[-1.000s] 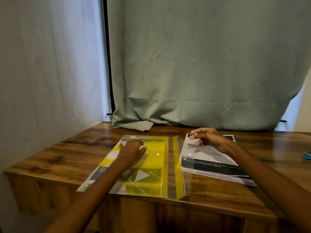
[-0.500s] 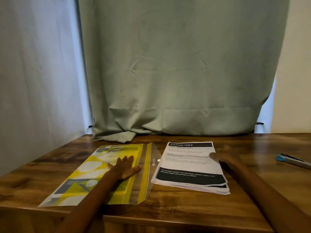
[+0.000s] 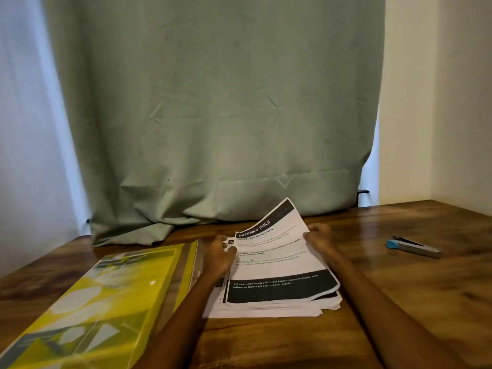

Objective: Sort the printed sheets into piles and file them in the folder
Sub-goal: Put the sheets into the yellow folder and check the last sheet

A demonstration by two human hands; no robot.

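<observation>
Here, top sheet (image 3: 274, 251) between fingers (image 3: 310, 237)

Printed sheets (image 3: 277, 296): white stack with black bands, laid on the worktop just right of the folder; the top sheet (image 3: 274, 251), headed "DRESSING TABLE", is lifted at its far end. Folder (image 3: 111, 296): yellow, clear-covered, laid flat at the left.

One folder (image 3: 106, 296), one stapler (image 3: 412, 247), sheets (image 3: 277, 265) uncountable, perhaps dozens.
</observation>
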